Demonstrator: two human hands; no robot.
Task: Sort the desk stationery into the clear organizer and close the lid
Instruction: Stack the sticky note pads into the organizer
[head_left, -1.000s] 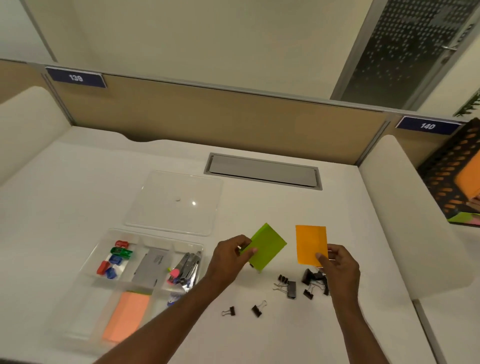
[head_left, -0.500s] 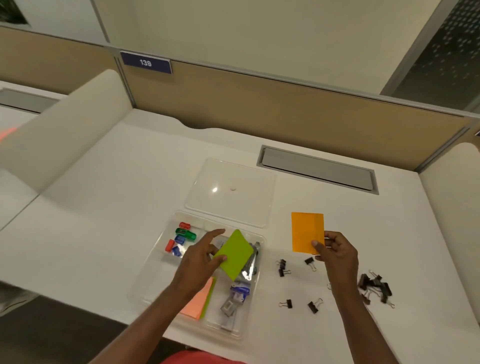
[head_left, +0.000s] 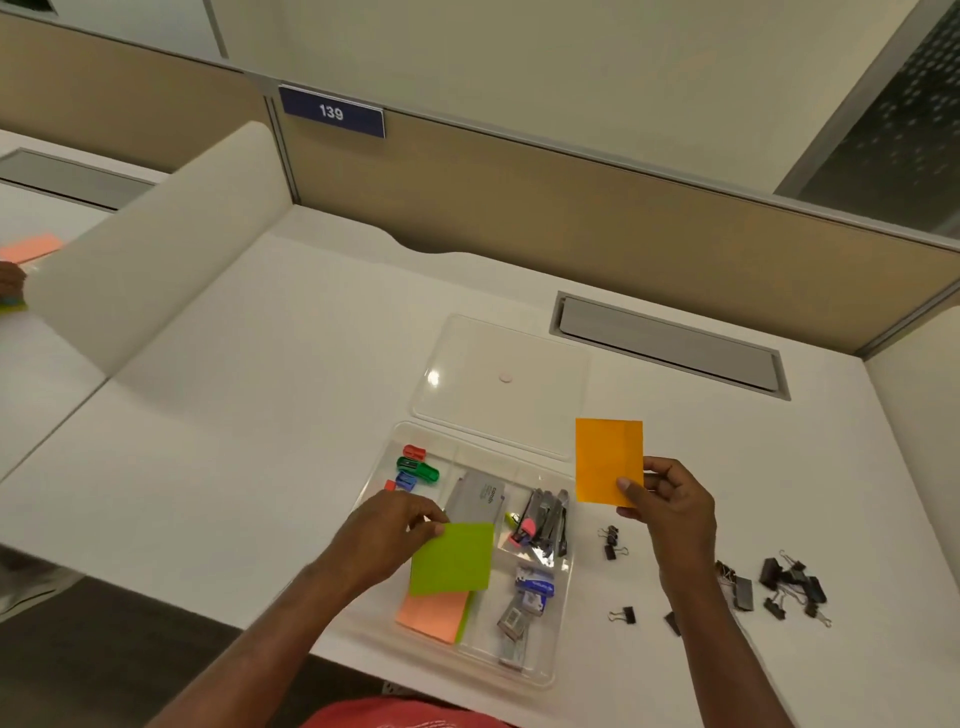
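The clear organizer (head_left: 551, 670) lies open near the desk's front edge, its flat lid (head_left: 498, 384) just behind it. My left hand (head_left: 387, 530) pinches a green sticky-note pad (head_left: 453, 560) low over the organizer's front-left compartment, above a pink pad (head_left: 431, 613) lying there. My right hand (head_left: 670, 506) holds an orange sticky-note pad (head_left: 608, 460) upright, to the right of the organizer. Coloured sharpeners (head_left: 415, 467), a grey box (head_left: 475, 501), markers (head_left: 545, 517) and staple boxes (head_left: 532, 587) fill other compartments. Black binder clips (head_left: 789, 584) lie scattered on the desk at right.
A grey cable hatch (head_left: 670, 345) is set into the desk behind the lid. White side dividers and a tan back panel with a "139" sign (head_left: 331, 111) bound the desk. Another person's hand (head_left: 10, 280) and a pink pad (head_left: 28, 248) show at far left.
My left hand carried the green pad leftward from beside the orange one and lowered it over the pink pad in the organizer. My right hand kept the orange pad raised. The camera panned left.
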